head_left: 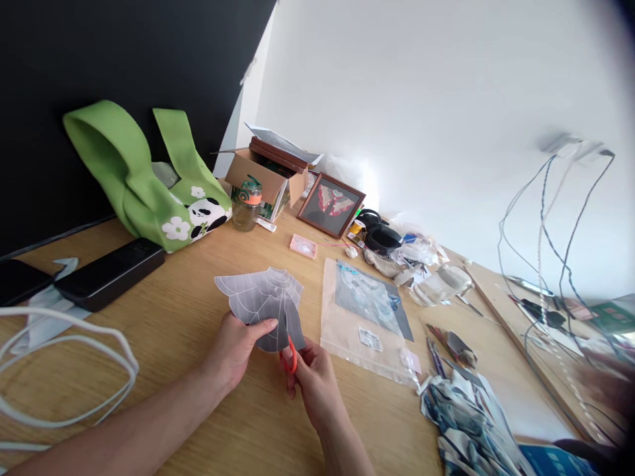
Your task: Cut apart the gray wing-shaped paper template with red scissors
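A grey paper cut-out (pixel 262 294) with pale curved lines and scalloped edges is held above the wooden table. My left hand (pixel 243 344) grips it at its lower left edge, thumb on top and fingers hidden underneath. My right hand (pixel 310 370) is closed round the orange-red handles of a small pair of scissors (pixel 292 357). The scissors point upward at the lower right part of the paper, where a slit runs up between two parts. Their blades are mostly hidden by the sheet.
Left of my hands lie a black case (pixel 114 271) and a looped white cable (pixel 119 344). A green panda bag (pixel 163 192), a bottle (pixel 247 208) and a framed moth picture (pixel 331 205) stand behind. Right are a clear plastic bag (pixel 342 344) and crumpled cloth (pixel 461 416).
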`<state>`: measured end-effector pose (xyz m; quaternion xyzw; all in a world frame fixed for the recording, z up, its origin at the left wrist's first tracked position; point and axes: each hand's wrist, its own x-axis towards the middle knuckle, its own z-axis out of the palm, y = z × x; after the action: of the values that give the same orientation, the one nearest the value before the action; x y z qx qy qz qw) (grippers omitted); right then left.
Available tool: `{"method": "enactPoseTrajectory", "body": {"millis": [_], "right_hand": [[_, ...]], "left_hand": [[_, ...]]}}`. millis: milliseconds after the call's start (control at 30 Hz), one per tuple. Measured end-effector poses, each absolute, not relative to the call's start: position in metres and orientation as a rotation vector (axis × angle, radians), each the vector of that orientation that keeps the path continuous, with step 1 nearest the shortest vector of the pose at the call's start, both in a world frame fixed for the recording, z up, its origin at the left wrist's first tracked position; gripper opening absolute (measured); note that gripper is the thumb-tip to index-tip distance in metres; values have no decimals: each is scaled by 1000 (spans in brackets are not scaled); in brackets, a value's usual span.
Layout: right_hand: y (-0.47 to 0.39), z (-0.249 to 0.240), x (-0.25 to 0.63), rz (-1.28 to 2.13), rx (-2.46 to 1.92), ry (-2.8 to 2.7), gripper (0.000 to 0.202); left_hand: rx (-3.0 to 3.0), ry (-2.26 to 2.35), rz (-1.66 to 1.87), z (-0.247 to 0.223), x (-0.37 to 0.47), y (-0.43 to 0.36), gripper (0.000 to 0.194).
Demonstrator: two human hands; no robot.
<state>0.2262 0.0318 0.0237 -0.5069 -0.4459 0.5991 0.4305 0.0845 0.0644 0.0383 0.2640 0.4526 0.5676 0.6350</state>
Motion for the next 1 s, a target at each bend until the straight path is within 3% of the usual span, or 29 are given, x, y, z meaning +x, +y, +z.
{"method": "enactPoseTrajectory", "body": {"millis": [700, 1000], "right_hand": [[31, 17, 230, 1513, -1249, -1110, 45], [33, 21, 230, 1491, -1252, -1128, 49]], "left_hand": [[688, 1063, 1284, 36, 86, 63, 24], [621, 1007, 1264, 39, 85, 64, 40]]}}
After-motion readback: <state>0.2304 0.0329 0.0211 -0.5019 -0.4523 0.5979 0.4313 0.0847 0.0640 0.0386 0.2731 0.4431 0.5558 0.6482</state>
